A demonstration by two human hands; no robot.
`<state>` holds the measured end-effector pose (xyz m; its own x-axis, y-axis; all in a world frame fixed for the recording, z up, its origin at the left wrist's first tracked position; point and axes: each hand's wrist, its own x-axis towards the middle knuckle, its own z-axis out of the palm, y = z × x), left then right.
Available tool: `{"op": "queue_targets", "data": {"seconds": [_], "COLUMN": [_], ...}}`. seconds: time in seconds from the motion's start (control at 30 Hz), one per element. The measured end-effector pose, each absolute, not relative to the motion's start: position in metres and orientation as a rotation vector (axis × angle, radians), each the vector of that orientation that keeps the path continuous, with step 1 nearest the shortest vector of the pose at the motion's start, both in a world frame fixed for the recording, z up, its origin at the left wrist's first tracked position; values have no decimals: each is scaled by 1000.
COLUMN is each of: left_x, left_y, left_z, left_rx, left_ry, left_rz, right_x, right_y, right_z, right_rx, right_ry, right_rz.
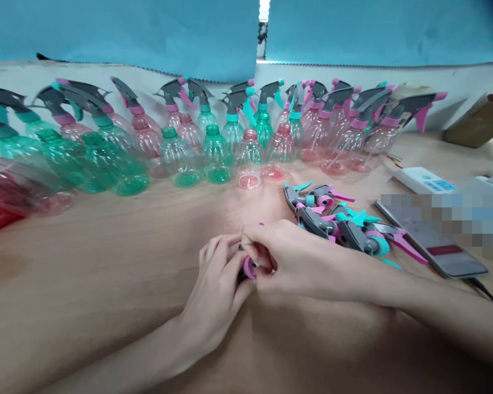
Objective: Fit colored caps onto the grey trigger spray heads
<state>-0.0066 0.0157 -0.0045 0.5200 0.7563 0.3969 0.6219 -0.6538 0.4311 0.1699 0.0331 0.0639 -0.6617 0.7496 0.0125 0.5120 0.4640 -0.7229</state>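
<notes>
Spray head [245,268]: dark, mostly hidden between left hand [217,273] and right hand [285,258]
Pink collar [250,267]: round, facing right hand's fingertips

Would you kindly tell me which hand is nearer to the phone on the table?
Right. The right hand is left of the phone, across the loose spray heads; the left hand is farther left, on the far side of the right hand.

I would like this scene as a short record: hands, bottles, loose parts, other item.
left hand: holding a pink-collared spray head
right hand: curled over it, exact grip hidden
open bottles: green and pink, mostly in front of sprayer-fitted bottles
loose parts: gray spray heads, pink or turquoise trim, piled on table
other item: phone, right of the pile
</notes>
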Motion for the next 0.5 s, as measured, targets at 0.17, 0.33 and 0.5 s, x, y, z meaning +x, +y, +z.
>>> {"op": "queue_targets", "data": {"seconds": [0.17,0.33,0.5], "left_x": [-7,-10,-11], "left_y": [15,15,12], "left_z": [-2,-1,0], "left_rx": [2483,2449,2488], "left_ry": [1156,1125,1127], "left_rz": [833,869,1051], "right_x": [177,190,189], "right_y": [38,47,41], "right_z": [66,72,74], "right_rx": [-1108,-1090,-1138], "right_ry": [-2383,-2380,-2472], "right_rz": [1093,1065,879]}}
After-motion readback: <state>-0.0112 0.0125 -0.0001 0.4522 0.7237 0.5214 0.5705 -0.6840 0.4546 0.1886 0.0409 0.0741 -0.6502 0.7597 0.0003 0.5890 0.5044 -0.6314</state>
